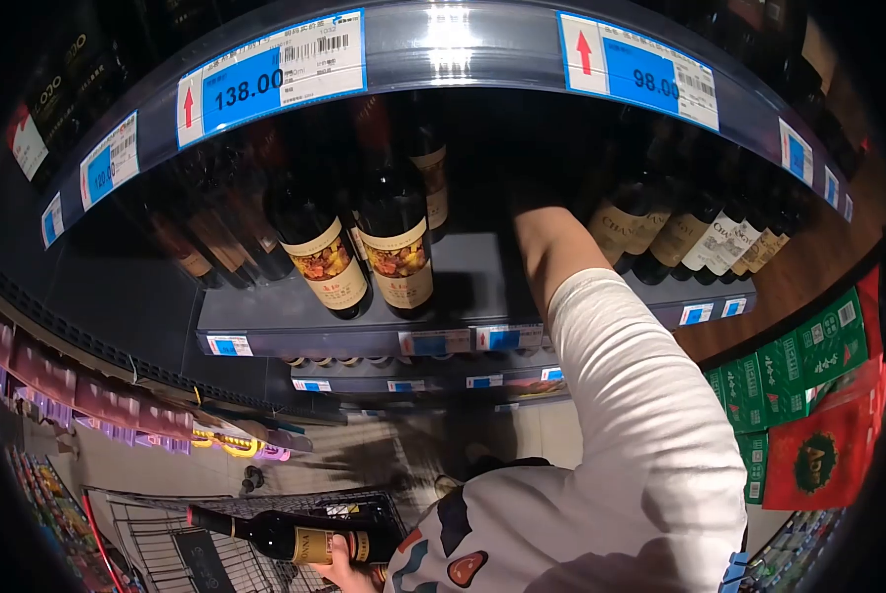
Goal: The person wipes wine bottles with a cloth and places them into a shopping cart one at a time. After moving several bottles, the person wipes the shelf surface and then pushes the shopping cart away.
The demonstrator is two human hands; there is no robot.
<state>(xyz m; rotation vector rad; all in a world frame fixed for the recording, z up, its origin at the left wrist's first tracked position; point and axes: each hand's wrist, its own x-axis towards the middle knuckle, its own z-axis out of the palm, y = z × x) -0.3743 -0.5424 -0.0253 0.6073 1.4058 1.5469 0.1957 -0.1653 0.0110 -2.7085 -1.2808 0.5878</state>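
Reaching to the shelf's (295, 321) dark rear edge beside standing bottles (395, 252), the right hand (532, 210) hides its grip; the left hand (349, 571) clasps a wine bottle (285, 539) over the cart (166, 534).

Dark wine btl (285, 539), gold label, horiz., neck pointing left, base end in left hand (349, 571).

the grey shelf (467, 272) holds two dark wine bottles (395, 252) side by side in front, and more bottles (700, 237), maybe wine too, at the right.
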